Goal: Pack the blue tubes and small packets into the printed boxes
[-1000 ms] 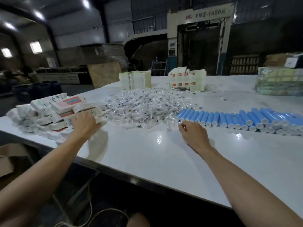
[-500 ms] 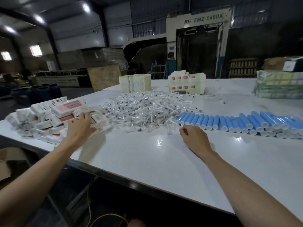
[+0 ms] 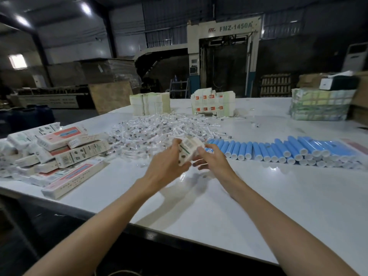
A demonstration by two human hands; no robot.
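Between the fingers (image 3: 176, 145) of the left hand (image 3: 167, 166) and right hand (image 3: 212, 160), the white printed cardboard box (image 3: 187, 151) bears a green stripe, a black barcode and small dark pictures. Right of the fingers, the blue plastic tubes (image 3: 278, 149) have white caps. Left of them, the white stacked cardboard boxes (image 3: 63, 136) carry salmon-red panels. Beyond the fingers, the clear small packets (image 3: 157, 128) show dark specks

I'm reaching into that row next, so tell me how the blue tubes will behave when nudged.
The blue tubes are round cylinders lying side by side on the glossy table, so a nudged one will probably roll. They lean on each other in overlapping rows, so lifting one may shift its neighbours. Their straight, even shape suggests they are stiff.
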